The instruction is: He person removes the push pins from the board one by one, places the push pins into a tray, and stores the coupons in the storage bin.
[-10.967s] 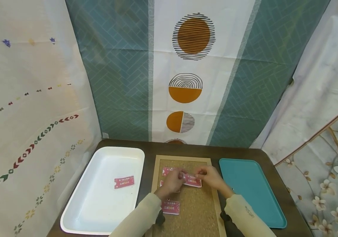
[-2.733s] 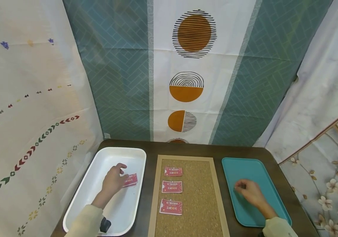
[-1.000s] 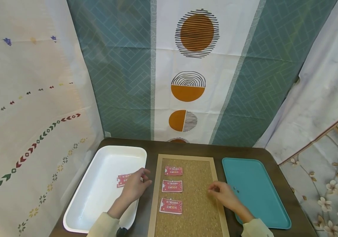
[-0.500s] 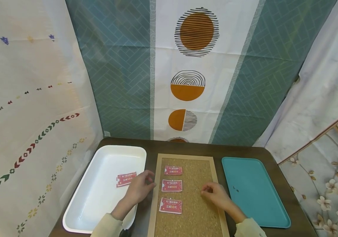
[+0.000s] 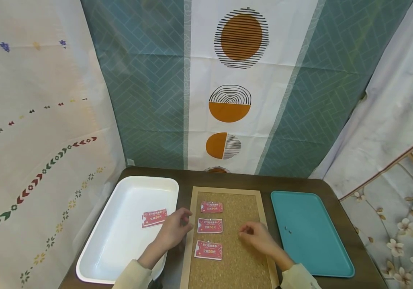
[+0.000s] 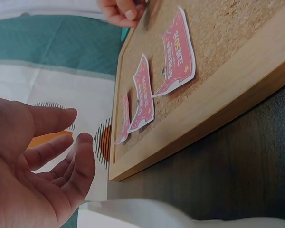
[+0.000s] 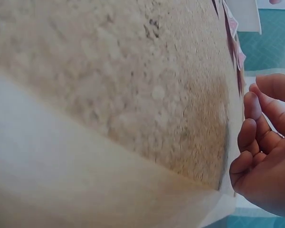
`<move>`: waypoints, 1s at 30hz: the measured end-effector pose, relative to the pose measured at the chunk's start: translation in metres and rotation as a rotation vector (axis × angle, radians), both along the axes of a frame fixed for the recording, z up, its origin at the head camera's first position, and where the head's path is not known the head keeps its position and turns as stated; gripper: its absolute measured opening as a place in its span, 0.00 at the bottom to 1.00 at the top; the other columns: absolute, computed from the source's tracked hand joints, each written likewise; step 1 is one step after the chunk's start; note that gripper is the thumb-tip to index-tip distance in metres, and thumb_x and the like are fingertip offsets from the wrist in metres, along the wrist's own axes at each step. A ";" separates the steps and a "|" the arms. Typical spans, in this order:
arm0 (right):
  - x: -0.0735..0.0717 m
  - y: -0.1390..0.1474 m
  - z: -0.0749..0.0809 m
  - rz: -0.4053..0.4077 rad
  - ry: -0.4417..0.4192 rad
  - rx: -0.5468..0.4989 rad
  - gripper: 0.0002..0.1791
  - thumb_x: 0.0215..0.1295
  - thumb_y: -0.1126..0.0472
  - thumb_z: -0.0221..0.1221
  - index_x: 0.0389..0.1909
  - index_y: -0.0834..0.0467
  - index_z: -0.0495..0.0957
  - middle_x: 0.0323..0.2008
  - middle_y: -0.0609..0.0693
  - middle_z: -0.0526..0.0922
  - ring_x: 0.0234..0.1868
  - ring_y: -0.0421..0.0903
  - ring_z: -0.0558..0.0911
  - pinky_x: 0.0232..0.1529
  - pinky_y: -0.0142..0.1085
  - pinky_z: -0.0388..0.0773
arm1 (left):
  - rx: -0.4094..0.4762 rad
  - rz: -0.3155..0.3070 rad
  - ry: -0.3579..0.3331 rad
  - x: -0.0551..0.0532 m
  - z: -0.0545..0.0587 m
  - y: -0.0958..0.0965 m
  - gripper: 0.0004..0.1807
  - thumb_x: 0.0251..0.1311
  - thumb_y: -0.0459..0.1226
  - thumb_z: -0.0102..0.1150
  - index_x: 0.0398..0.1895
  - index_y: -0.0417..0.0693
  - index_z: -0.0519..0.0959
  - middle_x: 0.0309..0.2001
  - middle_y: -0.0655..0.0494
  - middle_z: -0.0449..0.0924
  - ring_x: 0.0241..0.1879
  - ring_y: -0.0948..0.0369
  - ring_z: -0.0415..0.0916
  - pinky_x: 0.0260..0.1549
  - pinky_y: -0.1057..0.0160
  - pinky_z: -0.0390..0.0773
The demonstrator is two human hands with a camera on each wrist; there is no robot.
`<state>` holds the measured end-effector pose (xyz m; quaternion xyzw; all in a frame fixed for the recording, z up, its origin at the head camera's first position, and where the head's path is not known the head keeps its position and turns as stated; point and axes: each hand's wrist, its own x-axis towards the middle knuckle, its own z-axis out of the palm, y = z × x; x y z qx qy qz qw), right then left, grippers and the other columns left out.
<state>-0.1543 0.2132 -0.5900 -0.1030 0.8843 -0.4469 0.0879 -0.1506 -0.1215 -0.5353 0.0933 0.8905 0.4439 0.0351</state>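
My left hand (image 5: 173, 228) hovers over the white tray's right edge, beside the corkboard (image 5: 246, 257). Its thumb and index fingertips are apart with nothing between them, as the left wrist view shows. Over the right half of the board is my right hand (image 5: 258, 237). In the right wrist view its thumb and index fingertips (image 7: 254, 88) meet; whether a small thing sits between them I cannot tell. Three pink coupons run down the board's left half: a top one (image 5: 211, 207), a middle one (image 5: 209, 226) and a bottom one (image 5: 208, 251), each with a small pin at its upper edge.
At left, the white tray (image 5: 101, 257) holds pink coupons (image 5: 154, 217) that overlap, close to my left hand. To the right, a teal tray (image 5: 318, 241) has tiny pins (image 5: 288, 230) near its left side. A patterned curtain (image 5: 148, 120) hangs behind the table.
Eleven seconds ago both hands held a coupon above the board; later they parted, one to each tray. Since then the left has moved right and the right has moved left over the cork.
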 end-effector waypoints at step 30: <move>-0.003 -0.052 0.006 0.127 0.015 -0.011 0.02 0.69 0.63 0.66 0.37 0.58 0.86 0.30 0.43 0.82 0.32 0.37 0.76 0.33 0.31 0.74 | 0.042 -0.154 -0.100 0.006 -0.017 0.015 0.21 0.63 0.30 0.68 0.57 0.30 0.77 0.45 0.40 0.79 0.36 0.57 0.79 0.26 0.64 0.81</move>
